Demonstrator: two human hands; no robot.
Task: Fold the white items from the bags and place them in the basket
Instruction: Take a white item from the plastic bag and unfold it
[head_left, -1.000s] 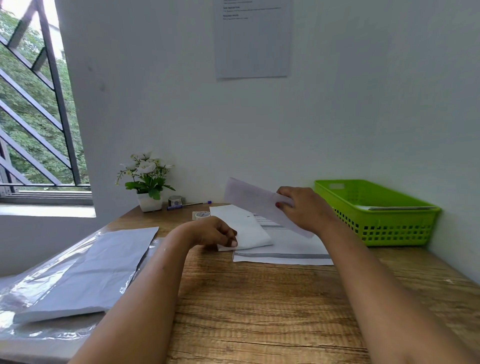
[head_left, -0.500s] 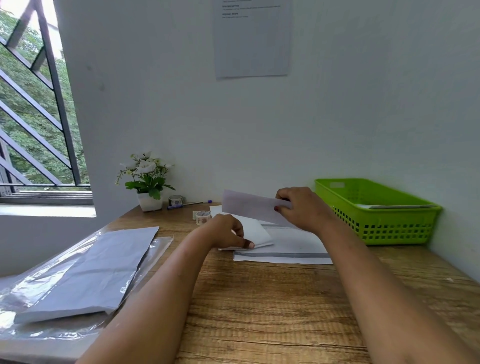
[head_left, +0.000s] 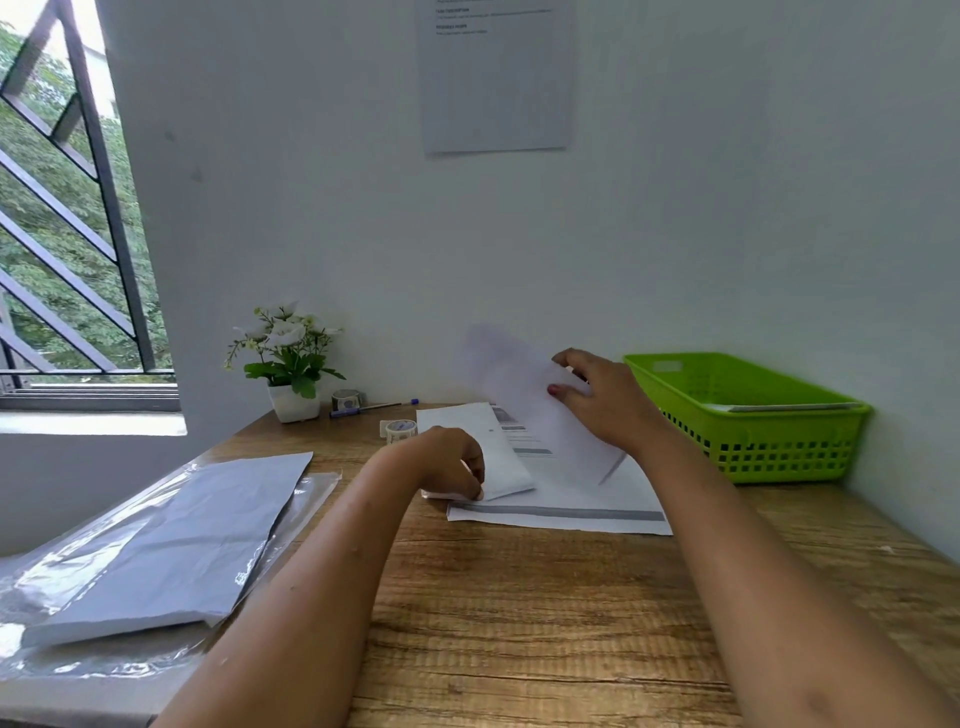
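Note:
A white sheet (head_left: 519, 379), blurred with motion, is lifted off the desk with my right hand (head_left: 602, 400) pinching its right edge. My left hand (head_left: 457, 462) presses the near corner of a folded white item (head_left: 488, 447) that lies on a flat white bag with a grey strip (head_left: 571, 512). The green basket (head_left: 748, 447) stands at the right against the wall, with a flat white item (head_left: 789, 407) inside. At the left lies a clear plastic bag (head_left: 311, 499) holding a stack of white sheets (head_left: 182, 535).
A small potted plant (head_left: 288, 364) stands at the back of the wooden desk (head_left: 519, 623), with two tape rolls (head_left: 400, 430) and a pen (head_left: 371, 408) beside it. A paper notice (head_left: 496, 78) hangs on the wall. A barred window is at the left.
My right hand has swung the white sheet up and to the right, more upright than before. My left hand has slid right along the folded item's near edge.

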